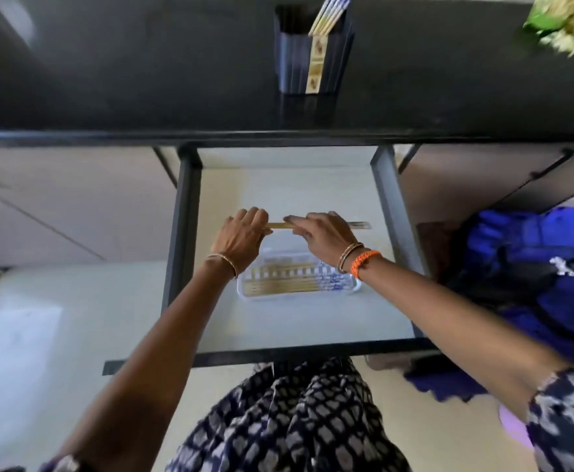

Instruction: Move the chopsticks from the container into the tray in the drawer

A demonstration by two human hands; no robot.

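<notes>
Wooden chopsticks [280,226] held level over the drawer [389,206], pinched by left hand [244,233] and right hand [323,233] fingers. Several lie in the tray [355,288]; more stand in the container [292,63] at the desk's [142,80] far edge.

Counted: one dark ribbed plastic container [313,59]; one clear rectangular plastic tray [352,288]; one open grey-framed drawer [185,212]; two bare hands, left [241,233] and right [326,235]. Chopstick count indeterminate, blurred.
</notes>
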